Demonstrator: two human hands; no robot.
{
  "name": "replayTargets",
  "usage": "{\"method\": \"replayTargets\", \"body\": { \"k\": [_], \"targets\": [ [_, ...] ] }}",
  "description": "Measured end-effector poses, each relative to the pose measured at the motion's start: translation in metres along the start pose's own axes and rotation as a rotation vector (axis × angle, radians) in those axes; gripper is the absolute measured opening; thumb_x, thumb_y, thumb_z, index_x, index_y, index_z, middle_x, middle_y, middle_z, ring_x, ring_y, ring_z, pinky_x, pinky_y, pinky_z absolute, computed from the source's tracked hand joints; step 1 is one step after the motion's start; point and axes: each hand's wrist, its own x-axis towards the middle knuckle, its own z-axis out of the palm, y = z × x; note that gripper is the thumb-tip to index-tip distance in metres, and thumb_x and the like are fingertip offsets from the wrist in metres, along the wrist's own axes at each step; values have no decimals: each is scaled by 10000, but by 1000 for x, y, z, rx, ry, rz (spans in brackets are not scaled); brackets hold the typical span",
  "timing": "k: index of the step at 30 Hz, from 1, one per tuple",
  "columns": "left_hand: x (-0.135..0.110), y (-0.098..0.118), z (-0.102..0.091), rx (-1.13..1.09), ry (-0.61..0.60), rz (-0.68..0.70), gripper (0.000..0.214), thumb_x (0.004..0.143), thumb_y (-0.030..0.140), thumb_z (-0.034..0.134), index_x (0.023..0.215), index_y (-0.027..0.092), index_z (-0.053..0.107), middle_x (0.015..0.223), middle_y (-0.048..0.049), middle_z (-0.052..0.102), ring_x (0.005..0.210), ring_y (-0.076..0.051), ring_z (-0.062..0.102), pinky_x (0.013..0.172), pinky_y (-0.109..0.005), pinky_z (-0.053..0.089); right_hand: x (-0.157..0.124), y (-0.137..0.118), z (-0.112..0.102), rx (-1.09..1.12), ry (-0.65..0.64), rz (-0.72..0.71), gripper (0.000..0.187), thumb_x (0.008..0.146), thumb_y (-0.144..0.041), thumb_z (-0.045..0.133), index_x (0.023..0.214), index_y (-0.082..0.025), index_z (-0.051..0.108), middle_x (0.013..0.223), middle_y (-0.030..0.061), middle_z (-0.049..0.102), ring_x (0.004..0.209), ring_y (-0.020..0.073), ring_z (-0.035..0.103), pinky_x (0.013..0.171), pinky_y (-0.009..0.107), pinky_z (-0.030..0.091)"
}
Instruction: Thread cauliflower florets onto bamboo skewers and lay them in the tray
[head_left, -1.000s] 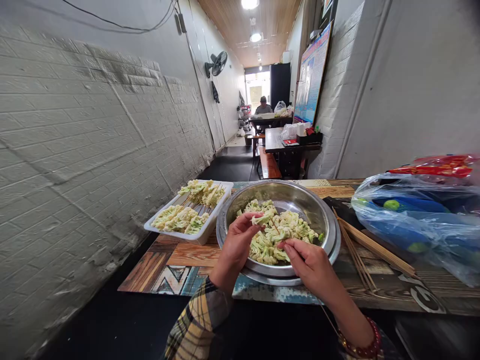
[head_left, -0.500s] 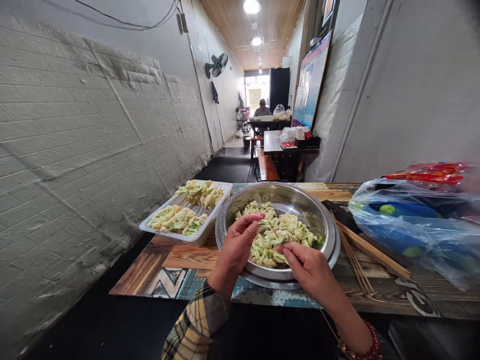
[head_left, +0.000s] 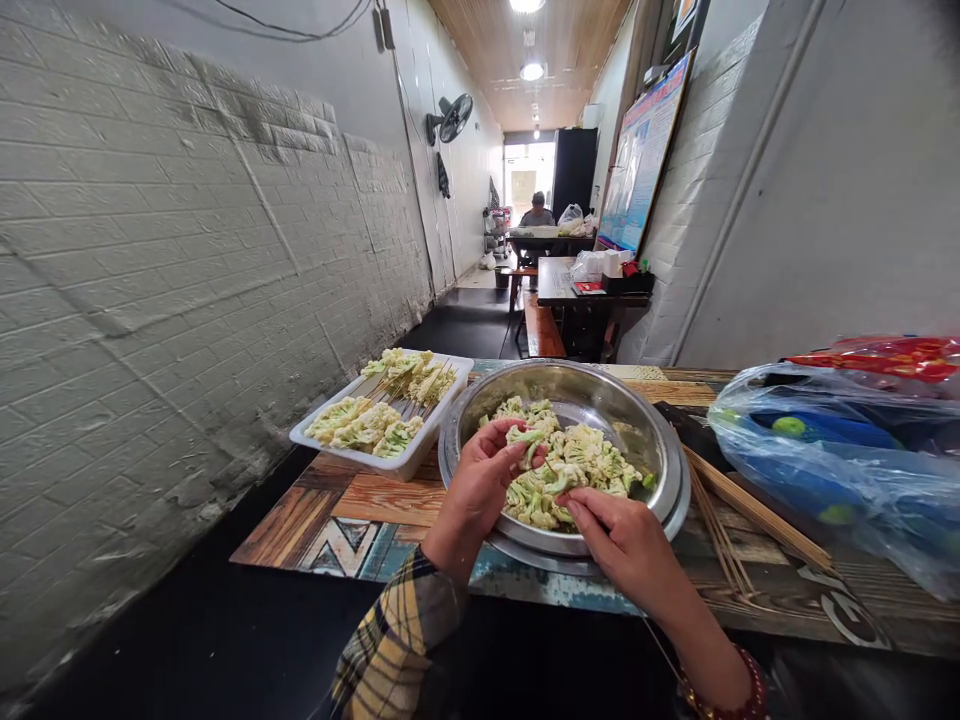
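Over the large steel bowl (head_left: 651,425), my left hand (head_left: 480,480) pinches a cauliflower floret (head_left: 528,438) between thumb and fingers. My right hand (head_left: 619,540) is closed on a thin bamboo skewer, with another floret (head_left: 564,482) right by its fingertips. Most of the skewer is hidden by the fingers and florets. Loose cauliflower pieces (head_left: 596,455) fill much of the bowl beneath both hands. Left of the bowl, a white plastic tray (head_left: 405,465) holds several cauliflower skewers (head_left: 364,428) laid in two groups.
Bare bamboo skewers (head_left: 757,505) lie right of the bowl, beside a clear plastic bag (head_left: 840,470) with blue and green contents. A brick-patterned wall (head_left: 165,300) runs along the left. Farther back stand another table (head_left: 555,285), an orange bench (head_left: 544,328) and a seated person (head_left: 538,212).
A floret now shows in my left fingers, where earlier mainly the skewer's tip was visible between the hands. The whole view has shifted slightly, so the scene sits farther right.
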Motion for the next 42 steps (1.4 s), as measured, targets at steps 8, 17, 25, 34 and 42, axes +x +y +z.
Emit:
{"method": "replayTargets", "body": {
  "k": [8, 17, 25, 34, 42],
  "targets": [
    [1, -1, -1, -16, 50, 12, 286, 652, 195, 749, 905, 158, 622, 781, 12, 626, 643, -118, 635, 632, -245, 492, -1, -1, 1, 14, -32, 16, 326, 955, -317, 372, 893, -214, 676, 843, 40, 727, 779, 189, 680, 736, 272, 480],
    [2, 0, -2, -36, 71, 31, 288, 648, 189, 749, 909, 140, 638, 784, 1, 621, 621, -88, 599, 561, -189, 436, -2, 0, 2, 1, -42, 15, 327, 954, -311, 376, 912, -216, 685, 858, 32, 730, 782, 179, 681, 755, 268, 483],
    [3, -3, -5, -40, 47, 34, 279, 654, 169, 748, 908, 145, 637, 809, -3, 622, 635, -84, 591, 575, -195, 449, -2, 0, 2, -26, -36, -5, 325, 952, -294, 376, 910, -216, 688, 850, 34, 732, 770, 178, 685, 728, 257, 486],
    [1, -4, -4, 39, 60, 99, 242, 667, 174, 728, 892, 164, 641, 770, 14, 605, 647, -79, 559, 582, -193, 430, -2, 0, 5, -129, 42, -55, 363, 951, -291, 370, 831, -222, 705, 737, 37, 727, 697, 166, 687, 639, 222, 476],
    [1, -5, -2, 57, 48, 55, 233, 647, 176, 740, 858, 150, 647, 732, 14, 603, 625, -79, 552, 602, -204, 432, -1, 2, 7, -142, 50, -61, 353, 950, -273, 372, 828, -218, 698, 772, 40, 734, 713, 166, 691, 661, 225, 489]
  ]
}}
